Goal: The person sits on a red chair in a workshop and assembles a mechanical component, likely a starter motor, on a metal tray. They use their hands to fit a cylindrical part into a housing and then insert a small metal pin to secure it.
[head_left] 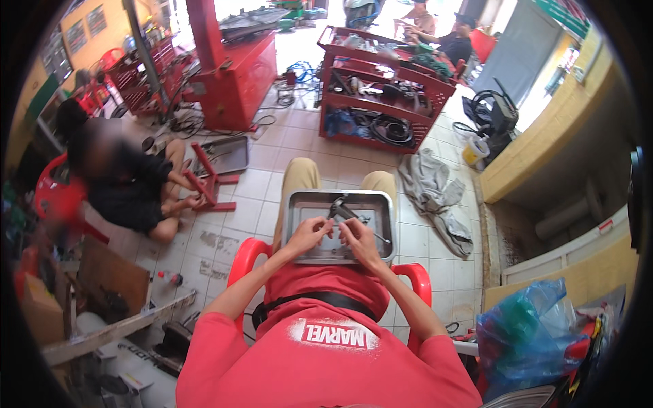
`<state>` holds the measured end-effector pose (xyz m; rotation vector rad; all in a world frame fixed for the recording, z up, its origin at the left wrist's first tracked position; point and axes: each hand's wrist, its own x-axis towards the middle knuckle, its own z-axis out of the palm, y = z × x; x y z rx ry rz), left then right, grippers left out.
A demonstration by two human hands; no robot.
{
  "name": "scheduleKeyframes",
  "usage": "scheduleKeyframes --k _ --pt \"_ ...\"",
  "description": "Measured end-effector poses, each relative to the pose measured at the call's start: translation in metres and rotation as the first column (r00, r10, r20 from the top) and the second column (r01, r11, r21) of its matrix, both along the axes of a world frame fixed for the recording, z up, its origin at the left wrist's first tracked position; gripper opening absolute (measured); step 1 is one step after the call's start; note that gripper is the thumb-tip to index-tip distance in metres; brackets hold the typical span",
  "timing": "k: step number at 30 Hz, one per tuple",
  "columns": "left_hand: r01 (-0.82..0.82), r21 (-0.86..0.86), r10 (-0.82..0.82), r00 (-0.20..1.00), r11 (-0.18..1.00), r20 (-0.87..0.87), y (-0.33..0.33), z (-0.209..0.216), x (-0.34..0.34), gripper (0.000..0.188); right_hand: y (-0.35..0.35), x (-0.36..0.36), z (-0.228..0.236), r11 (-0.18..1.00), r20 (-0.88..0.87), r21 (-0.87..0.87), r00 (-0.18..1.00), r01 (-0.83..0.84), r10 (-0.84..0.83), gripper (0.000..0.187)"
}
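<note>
A rectangular metal tray (291, 212) rests across my lap. Over its middle, my left hand (309, 235) is closed, thumb and fingertips pinched together. Just beside it my right hand (360, 242) is closed in a similar pinch, the two sets of fingertips a small gap apart. Whatever they hold, if anything, is too small to make out. Beyond my fingers a dark grey metal part (342, 208) with an arm-like shape lies in the tray. A thin metal rod-like piece near the tray's right side and a few small bits lie there too, partly hidden by my hands.
I sit in a red plastic chair (249, 257). Grey cloth (432, 194) lies on the tiled floor to the right. Ahead stands a red tool cart (388, 95); a red machine base (238, 81) is left of it. A person (129, 183) sits low at left by a red stool (211, 182).
</note>
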<state>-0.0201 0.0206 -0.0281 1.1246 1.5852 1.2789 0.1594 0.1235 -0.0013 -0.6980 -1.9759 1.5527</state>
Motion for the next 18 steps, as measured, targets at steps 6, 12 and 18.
scheduleKeyframes --k 6,12,18 --pt "-0.036 0.1 0.038 0.999 0.994 -0.021 0.004 0.003 -0.001 0.028 0.007 -0.002 -0.009 0.999 -0.018 -0.01 0.999 -0.046 0.046 0.022" --pt "-0.088 0.161 0.077 0.994 0.983 0.073 0.004 0.002 -0.009 0.019 0.004 -0.006 -0.009 0.998 -0.075 0.0 0.996 -0.056 0.056 0.036" --pt "-0.134 0.193 0.1 0.979 0.972 0.176 -0.001 0.002 -0.01 0.017 0.008 -0.004 -0.016 0.985 0.021 0.03 0.986 -0.169 0.168 0.029"
